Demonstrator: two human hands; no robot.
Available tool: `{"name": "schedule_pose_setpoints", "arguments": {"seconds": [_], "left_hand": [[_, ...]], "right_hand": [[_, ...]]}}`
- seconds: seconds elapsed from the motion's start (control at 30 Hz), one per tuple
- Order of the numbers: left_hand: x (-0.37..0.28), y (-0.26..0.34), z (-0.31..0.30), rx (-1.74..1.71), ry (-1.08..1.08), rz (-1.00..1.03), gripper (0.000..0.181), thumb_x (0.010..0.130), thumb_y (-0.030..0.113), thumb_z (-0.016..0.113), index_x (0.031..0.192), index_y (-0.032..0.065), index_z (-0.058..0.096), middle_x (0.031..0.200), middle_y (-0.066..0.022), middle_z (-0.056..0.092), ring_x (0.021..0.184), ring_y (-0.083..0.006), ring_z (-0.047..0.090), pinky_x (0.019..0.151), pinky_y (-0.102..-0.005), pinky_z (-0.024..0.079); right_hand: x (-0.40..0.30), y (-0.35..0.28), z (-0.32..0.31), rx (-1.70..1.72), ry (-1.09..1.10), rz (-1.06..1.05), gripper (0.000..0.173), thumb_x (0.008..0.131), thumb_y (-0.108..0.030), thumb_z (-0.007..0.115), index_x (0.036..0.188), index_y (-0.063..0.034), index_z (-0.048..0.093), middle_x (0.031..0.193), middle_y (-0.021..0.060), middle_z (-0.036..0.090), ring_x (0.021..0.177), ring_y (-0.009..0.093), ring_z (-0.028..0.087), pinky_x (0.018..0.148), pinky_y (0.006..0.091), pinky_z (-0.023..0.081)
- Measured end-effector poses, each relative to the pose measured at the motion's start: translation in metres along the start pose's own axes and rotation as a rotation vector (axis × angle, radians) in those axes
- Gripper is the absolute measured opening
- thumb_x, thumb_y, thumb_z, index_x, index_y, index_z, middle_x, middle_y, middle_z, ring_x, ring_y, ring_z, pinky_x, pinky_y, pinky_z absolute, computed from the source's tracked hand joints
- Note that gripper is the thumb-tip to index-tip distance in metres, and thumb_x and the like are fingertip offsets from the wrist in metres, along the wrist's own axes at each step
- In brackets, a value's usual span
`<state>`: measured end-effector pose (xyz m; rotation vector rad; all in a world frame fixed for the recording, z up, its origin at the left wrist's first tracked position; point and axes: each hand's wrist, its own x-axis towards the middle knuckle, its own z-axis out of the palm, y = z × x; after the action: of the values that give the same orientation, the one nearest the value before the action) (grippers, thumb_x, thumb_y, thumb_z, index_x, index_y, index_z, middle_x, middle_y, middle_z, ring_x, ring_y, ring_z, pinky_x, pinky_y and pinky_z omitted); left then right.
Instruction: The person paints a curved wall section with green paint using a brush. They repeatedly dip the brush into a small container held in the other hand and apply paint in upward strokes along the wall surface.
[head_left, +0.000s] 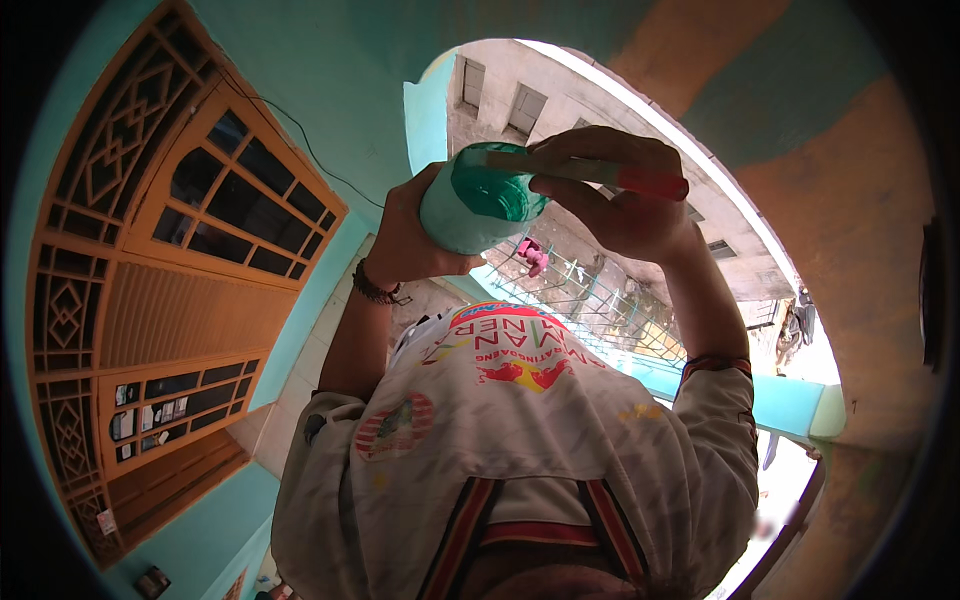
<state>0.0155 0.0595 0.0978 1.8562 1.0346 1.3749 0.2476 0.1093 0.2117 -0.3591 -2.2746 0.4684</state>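
Observation:
My left hand (409, 232), with a braided bracelet at its wrist, grips a round pale container (457, 217) from the side. The container is tilted so that its mouth shows green paint (491, 191) inside. In my right hand (622, 187) a flat, thin-handled paintbrush (592, 171) is pinched between thumb and fingers. Its red handle end points right, and its other end lies over the container's mouth. Whether the bristles touch the paint cannot be told.
An orange wooden door and window frame (187, 277) stands at the left beside a turquoise wall (322, 67). A cable (300, 127) hangs along that wall. Beyond an arched opening is a metal grille (600, 292) and a pink thing (532, 256). A camouflage-like painted wall (810, 187) curves at the right.

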Motion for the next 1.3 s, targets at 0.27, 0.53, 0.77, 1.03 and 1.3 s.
{"name": "schedule_pose_setpoints", "arguments": {"seconds": [0.27, 0.53, 0.77, 1.03, 1.3], "left_hand": [[0.000, -0.005, 0.010, -0.006, -0.072, 0.015, 0.087, 0.047, 0.017, 0.091, 0.125, 0.0041, 0.056, 0.110, -0.0112, 0.069, 0.096, -0.0204, 0.069, 0.089, -0.0360, 0.055], [-0.001, -0.019, 0.012, -0.023, -0.130, 0.039, 0.088, 0.046, 0.021, 0.093, 0.124, 0.0042, 0.056, 0.107, -0.0102, 0.069, 0.096, -0.0216, 0.069, 0.088, -0.0360, 0.055], [-0.001, -0.021, 0.011, -0.006, -0.153, 0.063, 0.087, 0.047, 0.022, 0.090, 0.125, 0.0082, 0.055, 0.107, -0.0127, 0.069, 0.095, -0.0260, 0.070, 0.085, -0.0399, 0.056], [0.002, -0.030, 0.020, -0.099, -0.237, 0.032, 0.089, 0.046, 0.028, 0.095, 0.122, 0.0033, 0.056, 0.109, -0.0107, 0.069, 0.097, -0.0204, 0.068, 0.087, -0.0361, 0.055], [0.001, -0.054, 0.037, -0.199, -0.284, 0.033, 0.091, 0.047, 0.031, 0.095, 0.125, 0.0044, 0.056, 0.112, -0.0133, 0.067, 0.102, -0.0260, 0.067, 0.090, -0.0402, 0.053]], "right_hand": [[-0.009, 0.007, -0.002, 0.665, -0.082, 0.494, 0.029, 0.085, -0.002, 0.074, 0.111, -0.0004, 0.061, 0.100, 0.0065, 0.067, 0.093, 0.016, 0.066, 0.079, 0.0294, 0.055], [-0.025, 0.013, 0.004, 0.919, 0.081, 0.733, 0.030, 0.086, -0.007, 0.074, 0.111, 0.0036, 0.060, 0.095, 0.0114, 0.067, 0.081, 0.019, 0.070, 0.065, 0.0297, 0.061], [-0.056, -0.008, -0.005, 0.922, 0.600, 0.747, 0.035, 0.085, 0.002, 0.069, 0.116, 0.0053, 0.052, 0.103, 0.0158, 0.065, 0.086, 0.025, 0.071, 0.066, 0.0347, 0.063], [-0.087, -0.024, 0.020, 1.602, 0.908, 0.685, 0.029, 0.098, -0.015, 0.052, 0.122, 0.0013, 0.055, 0.118, 0.0151, 0.065, 0.103, 0.026, 0.068, 0.082, 0.0362, 0.062], [-0.047, -0.053, -0.043, 1.118, 0.866, 0.455, 0.026, 0.093, -0.009, 0.063, 0.117, -0.0027, 0.055, 0.112, 0.0131, 0.062, 0.103, 0.024, 0.064, 0.084, 0.0379, 0.056]]}}
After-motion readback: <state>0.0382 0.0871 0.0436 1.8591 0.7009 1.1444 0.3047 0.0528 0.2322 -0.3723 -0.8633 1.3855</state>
